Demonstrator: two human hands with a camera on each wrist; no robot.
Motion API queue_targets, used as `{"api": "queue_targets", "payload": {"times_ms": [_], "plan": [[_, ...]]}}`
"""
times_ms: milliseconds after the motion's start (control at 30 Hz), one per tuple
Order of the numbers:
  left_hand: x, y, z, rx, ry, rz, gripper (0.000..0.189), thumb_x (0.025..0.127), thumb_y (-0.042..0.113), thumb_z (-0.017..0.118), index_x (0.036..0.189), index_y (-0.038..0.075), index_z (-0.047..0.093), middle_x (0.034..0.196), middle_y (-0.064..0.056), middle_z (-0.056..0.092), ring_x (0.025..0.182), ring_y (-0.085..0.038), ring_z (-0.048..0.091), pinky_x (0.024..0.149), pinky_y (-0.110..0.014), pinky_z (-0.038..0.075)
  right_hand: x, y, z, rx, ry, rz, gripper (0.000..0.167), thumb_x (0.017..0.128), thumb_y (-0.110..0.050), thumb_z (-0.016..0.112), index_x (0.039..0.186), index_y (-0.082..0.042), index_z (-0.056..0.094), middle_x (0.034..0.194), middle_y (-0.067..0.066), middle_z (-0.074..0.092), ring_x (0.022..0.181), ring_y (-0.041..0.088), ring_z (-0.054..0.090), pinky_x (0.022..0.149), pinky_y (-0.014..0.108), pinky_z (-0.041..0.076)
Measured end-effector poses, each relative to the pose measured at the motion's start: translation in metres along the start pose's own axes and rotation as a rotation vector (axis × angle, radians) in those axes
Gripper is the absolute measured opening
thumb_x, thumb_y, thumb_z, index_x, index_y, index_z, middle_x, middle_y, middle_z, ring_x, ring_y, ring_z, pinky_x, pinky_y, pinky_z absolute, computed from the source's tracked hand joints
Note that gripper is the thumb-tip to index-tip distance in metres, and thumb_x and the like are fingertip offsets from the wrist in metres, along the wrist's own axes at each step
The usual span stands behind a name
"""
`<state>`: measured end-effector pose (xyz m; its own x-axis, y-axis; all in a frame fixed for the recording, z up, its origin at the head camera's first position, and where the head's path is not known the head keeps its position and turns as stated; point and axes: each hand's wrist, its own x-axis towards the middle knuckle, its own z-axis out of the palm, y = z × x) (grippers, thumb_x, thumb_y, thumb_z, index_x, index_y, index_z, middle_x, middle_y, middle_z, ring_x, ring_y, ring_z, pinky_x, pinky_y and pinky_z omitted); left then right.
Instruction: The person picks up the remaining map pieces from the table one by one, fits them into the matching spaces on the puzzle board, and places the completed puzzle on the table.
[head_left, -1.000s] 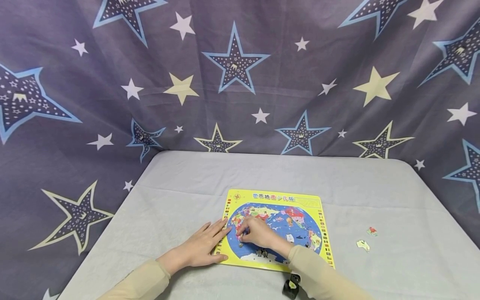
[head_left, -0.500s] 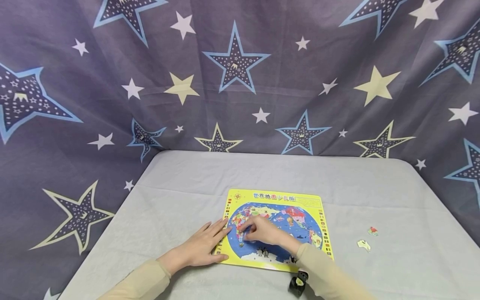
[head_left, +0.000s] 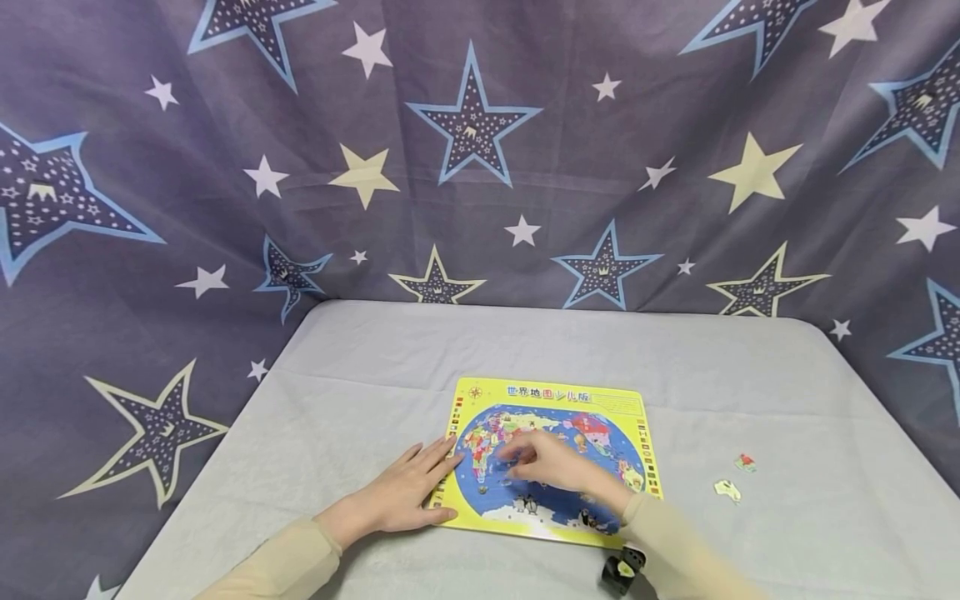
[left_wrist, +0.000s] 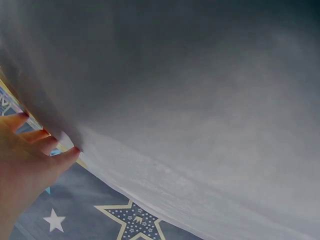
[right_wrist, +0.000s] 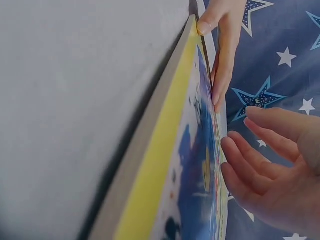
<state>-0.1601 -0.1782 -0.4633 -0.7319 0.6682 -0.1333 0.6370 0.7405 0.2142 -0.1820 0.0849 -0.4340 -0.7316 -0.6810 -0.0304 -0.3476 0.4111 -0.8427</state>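
A yellow-bordered world map puzzle board (head_left: 517, 531) lies flat on the bed-like surface, with a blue ocean and coloured continents. Across its left border rests my left hand (head_left: 405, 492), fingers stretched out and thumb near the lower left corner. My right hand (head_left: 551, 462) hovers over the middle of the map, its fingers loosely bent. In the right wrist view, nothing shows between the fingers of the right hand (right_wrist: 280, 170). Two loose puzzle pieces lie right of the board: a pale one (head_left: 727, 490) and a small red-and-green one (head_left: 745, 462).
Light grey cloth (head_left: 390, 350) covers the surface around the board. Behind it hangs a dark curtain (head_left: 510, 275) printed with stars. A small black device (head_left: 622, 571) sits at the right wrist, just below the board's front edge.
My right hand has lifted away from the map's left continent and moved right, its fingers parting. The left hand stays on the left border.
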Motion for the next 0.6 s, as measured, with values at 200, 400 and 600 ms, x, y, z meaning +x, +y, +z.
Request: {"api": "queue_targets", "payload": {"times_ms": [200, 400, 600], "plan": [[0.0, 0.0, 0.001, 0.007, 0.007, 0.003, 0.078, 0.083, 0.064, 0.034, 0.141, 0.013, 0.025, 0.148, -0.008, 0.012, 0.134, -0.022, 0.012, 0.105, -0.046, 0.017, -0.008, 0.002, -0.006, -0.003, 0.004, 0.043, 0.025, 0.084, -0.005, 0.057, 0.109, 0.001, 0.06, 0.106, 0.015, 0.06, 0.085, 0.022, 0.059, 0.062, 0.023, 0.048], [0.0, 0.002, 0.0, -0.001, -0.001, -0.004, 0.078, 0.083, 0.064, 0.036, 0.141, 0.012, 0.026, 0.148, -0.007, 0.012, 0.135, -0.022, 0.012, 0.105, -0.046, 0.017, -0.017, 0.004, -0.014, -0.021, 0.023, 0.034, 0.025, 0.084, -0.005, 0.058, 0.108, 0.001, 0.061, 0.104, 0.015, 0.061, 0.083, 0.022, 0.06, 0.062, 0.022, 0.049], [0.0, 0.002, 0.0, -0.005, -0.002, -0.006, 0.078, 0.083, 0.063, 0.036, 0.141, 0.012, 0.025, 0.148, -0.007, 0.012, 0.135, -0.022, 0.012, 0.106, -0.046, 0.016, -0.026, 0.008, -0.021, -0.042, 0.052, 0.036, 0.023, 0.084, -0.005, 0.058, 0.106, 0.0, 0.062, 0.102, 0.013, 0.061, 0.083, 0.021, 0.059, 0.067, 0.023, 0.049]]}}
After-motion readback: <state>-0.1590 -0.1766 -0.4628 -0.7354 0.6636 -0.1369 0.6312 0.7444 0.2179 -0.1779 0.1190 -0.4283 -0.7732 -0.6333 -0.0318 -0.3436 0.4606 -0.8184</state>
